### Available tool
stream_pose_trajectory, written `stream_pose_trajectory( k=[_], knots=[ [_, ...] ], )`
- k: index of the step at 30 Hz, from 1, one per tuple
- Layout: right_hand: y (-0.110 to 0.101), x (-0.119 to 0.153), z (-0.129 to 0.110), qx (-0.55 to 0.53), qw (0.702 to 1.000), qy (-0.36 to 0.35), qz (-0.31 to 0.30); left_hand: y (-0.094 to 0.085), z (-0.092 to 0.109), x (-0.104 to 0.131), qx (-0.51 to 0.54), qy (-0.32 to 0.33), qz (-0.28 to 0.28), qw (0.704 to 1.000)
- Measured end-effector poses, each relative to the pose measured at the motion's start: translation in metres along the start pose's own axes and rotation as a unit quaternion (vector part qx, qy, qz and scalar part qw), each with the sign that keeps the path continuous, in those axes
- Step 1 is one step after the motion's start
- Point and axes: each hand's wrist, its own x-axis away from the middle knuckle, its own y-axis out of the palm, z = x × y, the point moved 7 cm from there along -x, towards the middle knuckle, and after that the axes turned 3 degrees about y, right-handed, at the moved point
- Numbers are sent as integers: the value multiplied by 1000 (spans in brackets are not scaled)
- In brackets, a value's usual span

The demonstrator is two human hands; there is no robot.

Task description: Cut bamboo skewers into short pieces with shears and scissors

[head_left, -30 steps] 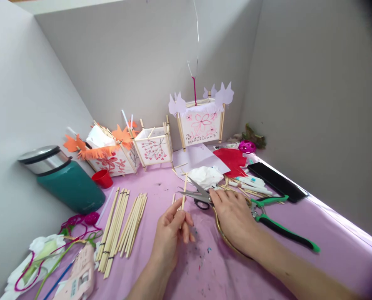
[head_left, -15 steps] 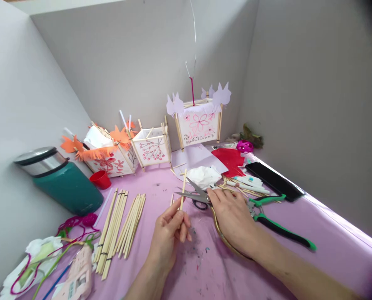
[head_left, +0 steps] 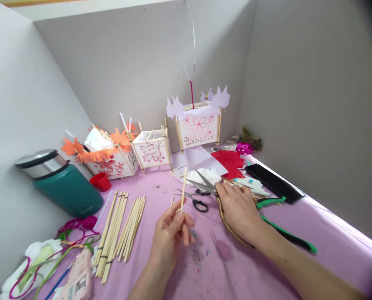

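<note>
My left hand (head_left: 172,227) pinches a thin wooden stick (head_left: 183,189) that stands nearly upright from its fingertips. To the right, my right hand (head_left: 237,206) is wrapped round large gold-handled scissors (head_left: 211,186), whose blades are spread and point left, a little to the right of the stick. A smaller pair of black-handled scissors (head_left: 200,205) lies on the cloth between my hands. Bundles of wooden sticks (head_left: 113,233) and a loose row of sticks (head_left: 131,227) lie to the left of my left hand.
Paper lanterns on stick frames (head_left: 152,151) stand at the back. On the left are a green bottle (head_left: 68,191), a red cup (head_left: 100,181) and a pink glue gun (head_left: 78,277). Green-handled pliers (head_left: 293,236) and a black phone (head_left: 275,182) lie on the right.
My right hand has moved right with the large scissors, away from the stick, uncovering more of the black-handled scissors. My left hand has stayed almost in place.
</note>
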Motion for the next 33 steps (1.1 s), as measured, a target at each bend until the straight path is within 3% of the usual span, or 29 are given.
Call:
stream_pose_trajectory(
  k=[5, 10, 14, 18, 27, 33],
  knots=[
    [3, 12, -25, -41, 997, -67, 2, -11, 6, -6, 62, 23, 40, 997],
    [4, 24, -44, -64, 990, -124, -11, -12, 4, -9, 73, 22, 32, 997],
    [7, 28, -49, -53, 991, -119, -35, -12, 1, -10, 67, 20, 27, 997],
    [7, 28, -46, -35, 994, -105, -20, -11, 0, -7, 55, 11, 26, 998],
    [4, 8, -18, -2, 1000, -27, -9, -2, -8, -1, 11, -34, -2, 999],
    [9, 21, -37, -18, 997, -71, -18, -10, -6, -4, -15, -2, 49, 999]
  ],
)
